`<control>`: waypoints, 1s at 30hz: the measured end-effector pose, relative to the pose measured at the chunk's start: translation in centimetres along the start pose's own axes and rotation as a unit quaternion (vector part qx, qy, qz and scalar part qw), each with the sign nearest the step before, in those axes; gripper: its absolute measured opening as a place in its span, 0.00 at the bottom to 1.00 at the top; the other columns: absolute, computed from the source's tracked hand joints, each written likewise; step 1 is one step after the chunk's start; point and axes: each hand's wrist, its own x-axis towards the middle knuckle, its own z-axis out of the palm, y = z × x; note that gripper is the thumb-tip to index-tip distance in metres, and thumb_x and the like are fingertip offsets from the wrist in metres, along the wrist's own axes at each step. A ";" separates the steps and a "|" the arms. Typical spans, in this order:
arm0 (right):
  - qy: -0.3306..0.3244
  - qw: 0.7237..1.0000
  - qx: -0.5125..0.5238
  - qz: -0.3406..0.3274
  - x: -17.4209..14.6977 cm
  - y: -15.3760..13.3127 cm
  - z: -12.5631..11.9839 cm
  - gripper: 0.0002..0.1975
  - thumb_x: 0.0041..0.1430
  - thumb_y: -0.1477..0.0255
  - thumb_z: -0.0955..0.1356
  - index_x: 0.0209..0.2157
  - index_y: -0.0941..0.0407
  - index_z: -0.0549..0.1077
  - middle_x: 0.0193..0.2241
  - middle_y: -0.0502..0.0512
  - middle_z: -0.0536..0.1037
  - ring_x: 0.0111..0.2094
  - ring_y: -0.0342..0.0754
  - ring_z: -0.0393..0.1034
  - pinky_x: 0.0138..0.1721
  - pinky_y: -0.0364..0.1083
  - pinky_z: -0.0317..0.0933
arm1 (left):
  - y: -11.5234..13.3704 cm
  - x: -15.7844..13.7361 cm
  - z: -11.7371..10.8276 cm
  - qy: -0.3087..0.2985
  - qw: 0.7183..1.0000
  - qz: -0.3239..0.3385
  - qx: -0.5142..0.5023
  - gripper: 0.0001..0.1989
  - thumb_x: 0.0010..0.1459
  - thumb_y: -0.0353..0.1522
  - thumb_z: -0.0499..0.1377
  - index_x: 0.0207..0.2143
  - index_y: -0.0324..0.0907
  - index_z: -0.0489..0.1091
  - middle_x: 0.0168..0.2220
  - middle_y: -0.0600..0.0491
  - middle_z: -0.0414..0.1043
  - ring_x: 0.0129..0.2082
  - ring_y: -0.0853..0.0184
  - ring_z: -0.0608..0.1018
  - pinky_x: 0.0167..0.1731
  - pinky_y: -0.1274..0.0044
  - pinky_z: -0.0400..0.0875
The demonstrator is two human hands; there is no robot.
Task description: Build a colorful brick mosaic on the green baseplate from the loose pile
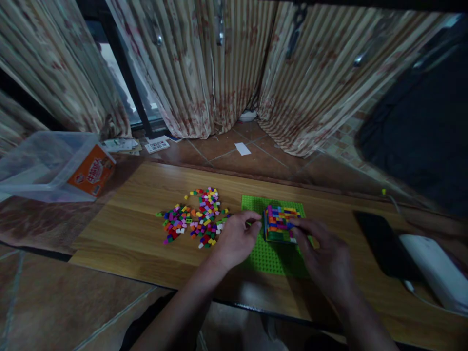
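A block built from multicoloured toy bricks stands on the green studded baseplate. At its left side is my left hand, fingers curled and thumb close to the index finger; whatever sits between them is too small to make out. My right hand reaches in from the right. Its thumb and index finger pinch at a small blue brick on the block's top, and the hand covers the right part of the baseplate. Loose toy bricks of many colours lie scattered left of the baseplate.
The wooden table carries a black phone and a white power bank with a cable at the right. A clear plastic bin with an orange label stands at the left. Papers lie on the tiled floor before striped curtains.
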 end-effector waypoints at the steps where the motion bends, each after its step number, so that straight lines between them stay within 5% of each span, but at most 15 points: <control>1: -0.005 1.000 -0.006 -0.002 -0.1 0.1 0.0 0.09 0.64 0.67 0.66 0.42 0.52 0.76 0.40 0.55 0.80 0.40 0.50 0.76 0.42 0.50 0.70 | -0.1 0.0 0.2 -0.004 1.000 0.002 0.007 0.10 0.58 0.32 0.57 0.39 0.43 0.77 0.32 0.52 0.79 0.31 0.65 0.77 0.34 0.75 0.70; 7: -0.020 0.999 -0.013 -0.031 -0.3 0.5 0.5 0.07 0.63 0.67 0.67 0.38 0.51 0.77 0.40 0.55 0.79 0.44 0.52 0.73 0.47 0.54 0.67 | -0.2 0.2 1.1 -0.028 0.999 -0.010 0.034 0.12 0.59 0.32 0.55 0.42 0.41 0.77 0.34 0.51 0.79 0.29 0.66 0.76 0.32 0.75 0.69; 16: 0.016 1.000 0.004 0.018 -0.5 1.4 1.7 0.06 0.60 0.65 0.69 0.34 0.48 0.79 0.47 0.55 0.74 0.49 0.55 0.67 0.49 0.59 0.63 | 0.2 0.4 1.6 -0.031 0.999 -0.014 0.032 0.11 0.58 0.32 0.56 0.40 0.42 0.77 0.30 0.53 0.78 0.25 0.67 0.75 0.28 0.76 0.67; 30: 0.041 0.999 0.009 0.012 -0.7 1.4 2.1 0.05 0.58 0.65 0.70 0.33 0.48 0.80 0.46 0.54 0.76 0.47 0.54 0.69 0.47 0.57 0.64 | 0.4 0.0 4.0 0.045 0.996 -0.046 0.069 0.19 0.53 0.38 0.62 0.46 0.41 0.72 0.31 0.51 0.78 0.28 0.64 0.78 0.27 0.75 0.69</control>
